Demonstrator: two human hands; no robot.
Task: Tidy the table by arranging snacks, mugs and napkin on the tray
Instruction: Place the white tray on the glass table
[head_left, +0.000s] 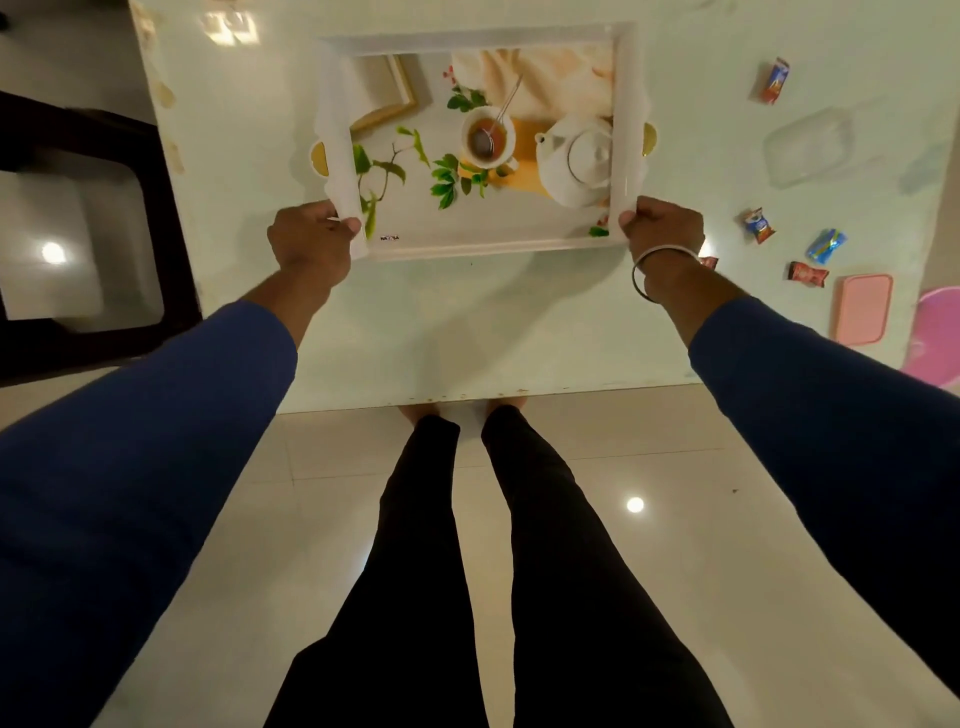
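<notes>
Holding the tray (483, 39) by its two near corners: left hand (311, 236) clamps the near-left corner, right hand (662, 228) the near-right, fingers of both wrapped over the rim. Tray sits at the middle of the surface (467, 322); cannot tell if it rests flat or is slightly lifted. Tray carries nothing real, the teapot, cup and leaves are just its printed picture.

Risks, as I judge them:
- Corner-only grip, far edge unsupported. If lifted, the tray could tip away.
- Sliding it right could sweep the loose snacks off the surface edge.
- Glossy surface, so the tray may skid on a push.

Right of the tray, well apart:
- red snack stick (775, 80), toward the far side
- clear container (810, 148), looks empty, hard to read through glare
- small blue-red candy (758, 226), near the right hand
- red wrapper (708, 262), just beside the right wrist, partly hidden
- blue candy (826, 245)
- red candy (808, 274)
- pink lid (862, 309), lying flat, nothing on it

No mugs or napkin in view. None of the snacks are loaded yet.
</notes>
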